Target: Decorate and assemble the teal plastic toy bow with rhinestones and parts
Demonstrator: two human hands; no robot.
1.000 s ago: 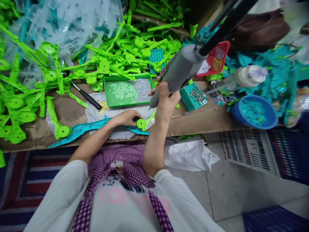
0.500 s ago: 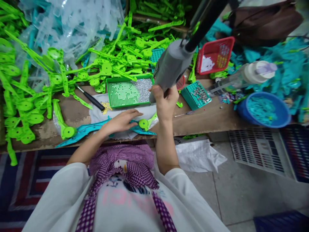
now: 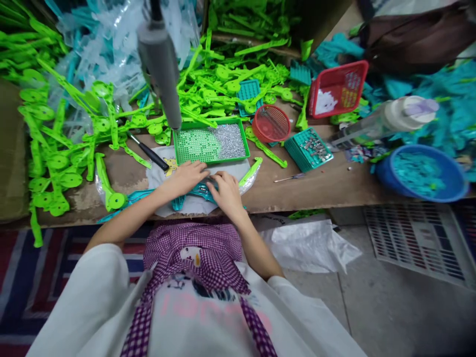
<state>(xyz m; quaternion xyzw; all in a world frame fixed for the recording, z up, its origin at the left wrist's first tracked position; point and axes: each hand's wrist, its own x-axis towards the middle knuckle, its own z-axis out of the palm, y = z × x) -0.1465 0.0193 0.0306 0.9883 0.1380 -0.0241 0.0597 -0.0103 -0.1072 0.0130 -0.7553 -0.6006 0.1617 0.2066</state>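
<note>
On a grey cloth (image 3: 238,168) at the bench's front edge lies a long teal plastic part (image 3: 203,191), with small metal bits near its middle. My left hand (image 3: 186,178) lies over the part from the left, fingers bent onto its far side. From the right my right hand (image 3: 227,194) grips it between thumb and fingers; the fingertips are partly hidden. A grey electric screwdriver (image 3: 159,69) hangs free above the bench, left of centre. Just beyond my hands stands a green perforated tray (image 3: 211,161) holding many small silver screws.
Bright green parts (image 3: 223,79) pile up behind the tray and to the left. A black-handled tool (image 3: 153,154) and a thin screwdriver (image 3: 290,177) lie on the bench. Further right are a red round basket (image 3: 271,124), teal trays (image 3: 308,148), a bottle (image 3: 386,119) and a blue bowl (image 3: 386,171).
My right hand has let go of the electric screwdriver and come down to the teal part. The screwdriver has swung up and left. My left hand has stayed near the part.
</note>
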